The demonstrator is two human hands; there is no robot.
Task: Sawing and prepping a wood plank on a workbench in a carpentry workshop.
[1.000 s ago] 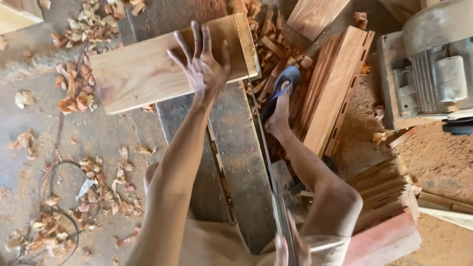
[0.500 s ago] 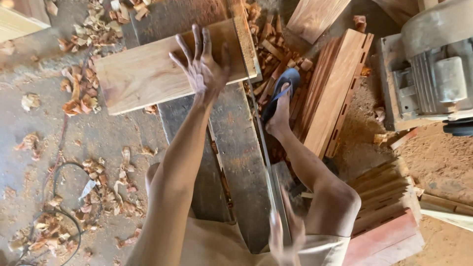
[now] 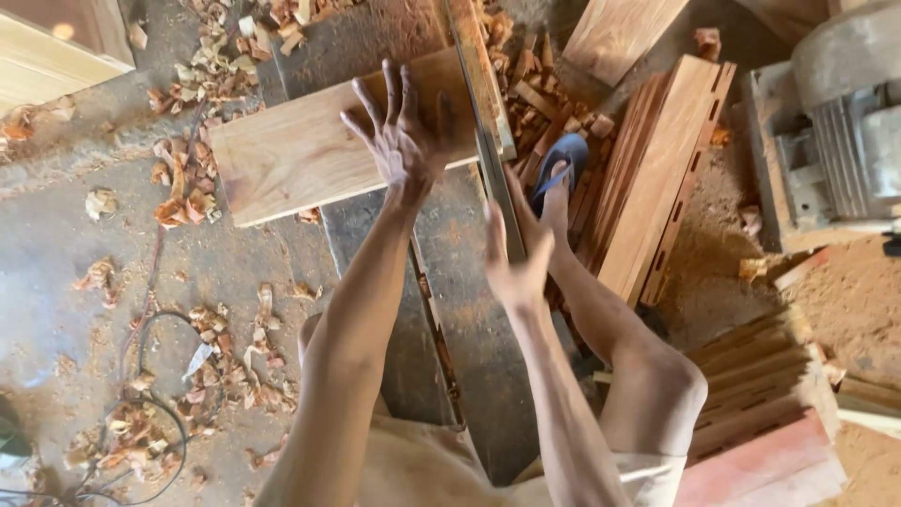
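Sawdust-strewn workshop floor point(image 3: 75, 272); left hand point(image 3: 404, 141) presses plank point(image 3: 291, 160) on bench point(image 3: 375, 47).

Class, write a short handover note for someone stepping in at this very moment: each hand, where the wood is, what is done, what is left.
Left hand: open, fingers spread, palm pressing flat on the wooden board.
Right hand: open, raised above the machine table, holding nothing, close to the metal rail.
Board: lies across the table, its right end against the rail.
Done: board placed and held down.
Left: no fresh cut shows on the board; whether any pass was made cannot be told.
Nearby: stacked planks on the right, shavings on the floor.
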